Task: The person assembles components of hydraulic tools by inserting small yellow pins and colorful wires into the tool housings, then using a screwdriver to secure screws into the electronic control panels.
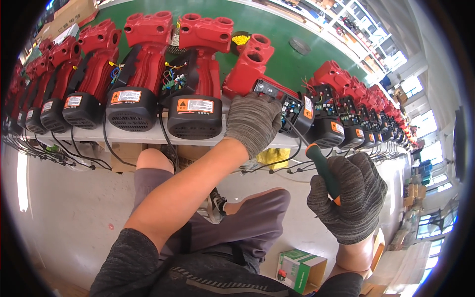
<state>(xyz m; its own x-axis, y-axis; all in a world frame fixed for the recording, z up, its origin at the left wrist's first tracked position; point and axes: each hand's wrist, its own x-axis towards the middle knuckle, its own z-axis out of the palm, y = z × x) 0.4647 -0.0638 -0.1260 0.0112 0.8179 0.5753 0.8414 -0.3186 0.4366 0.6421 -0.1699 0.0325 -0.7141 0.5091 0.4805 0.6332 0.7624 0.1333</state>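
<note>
A red water pump with a black motor end lies tilted on the bench in front of me. Its control box is uncovered, showing a circuit board with small parts. My left hand, in a grey knit glove, is closed over the near side of this pump, fingers by the box. My right hand, gloved alike, is wrapped round the green and orange handle of a screwdriver. The screwdriver's shaft slants up and left to the circuit board; the exact spot its tip touches is too small to make out.
More red pumps stand in a row to the left, some with loose wires. Others with bare boards line the right. Black cables hang off the bench edge. A dish of yellow caps sits behind; a green-white carton is below.
</note>
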